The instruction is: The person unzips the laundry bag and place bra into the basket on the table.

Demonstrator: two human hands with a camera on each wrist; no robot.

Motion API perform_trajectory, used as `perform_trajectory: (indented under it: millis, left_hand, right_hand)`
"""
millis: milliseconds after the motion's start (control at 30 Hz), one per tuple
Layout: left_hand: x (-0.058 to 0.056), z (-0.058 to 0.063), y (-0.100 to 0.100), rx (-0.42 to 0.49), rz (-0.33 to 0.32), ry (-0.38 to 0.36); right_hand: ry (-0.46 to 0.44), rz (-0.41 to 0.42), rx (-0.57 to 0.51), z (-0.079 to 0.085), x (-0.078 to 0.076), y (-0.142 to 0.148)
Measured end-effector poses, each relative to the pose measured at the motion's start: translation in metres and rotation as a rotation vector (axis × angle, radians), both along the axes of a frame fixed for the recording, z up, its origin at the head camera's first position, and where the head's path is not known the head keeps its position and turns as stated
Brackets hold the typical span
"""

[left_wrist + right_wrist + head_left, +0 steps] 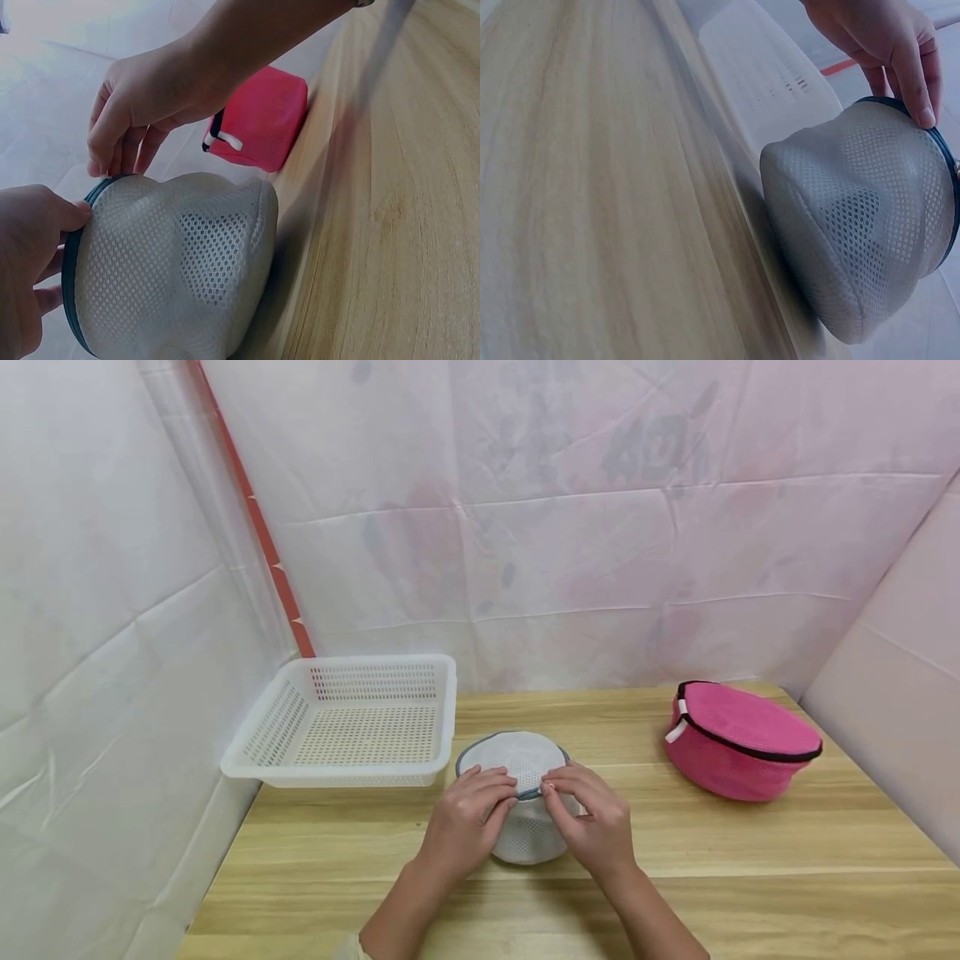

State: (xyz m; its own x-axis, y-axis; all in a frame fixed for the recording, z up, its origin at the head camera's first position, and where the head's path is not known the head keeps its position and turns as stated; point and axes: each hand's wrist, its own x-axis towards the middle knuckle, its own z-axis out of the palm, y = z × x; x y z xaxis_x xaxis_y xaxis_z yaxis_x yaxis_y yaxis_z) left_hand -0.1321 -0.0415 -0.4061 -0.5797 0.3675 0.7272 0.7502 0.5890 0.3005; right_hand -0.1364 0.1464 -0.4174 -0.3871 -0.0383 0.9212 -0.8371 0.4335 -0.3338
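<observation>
A round white mesh laundry bag (531, 835) with a blue-grey zipper round its top stands on the wooden table in front of me. My left hand (468, 814) pinches the zipper edge at the near side, thumb below and fingers over the lid. Just to the right, my right hand (592, 814) pinches the same edge between thumb and fingertips, where a small pale bit shows. In the left wrist view the zipper band (73, 281) runs between both hands, and the mesh side below bulges with creases. The right wrist view has most of the right hand out of frame.
A white perforated plastic basket (341, 771) stands at the table's back left. At the right lies a pink mesh bag (738, 752) with a black zipper and white tabs. Pale sheeting (562, 560) hangs behind and along both sides of the wooden table (750, 877).
</observation>
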Motion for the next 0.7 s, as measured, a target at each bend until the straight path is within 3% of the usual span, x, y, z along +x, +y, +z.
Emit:
perform_trajectory:
  millis: [267, 700]
  left_hand:
    - [-0.0002, -0.0005, -0.0011, -0.009, 0.018, -0.019]
    - [-0.0003, 0.0012, -0.0019, -0.035, 0.076, 0.026]
  right_hand:
    - [-0.038, -0.063, -0.025, 0.0038, -0.0016, 0.0058]
    - [0.013, -0.026, 0.004, 0.0004, 0.0019, -0.0008]
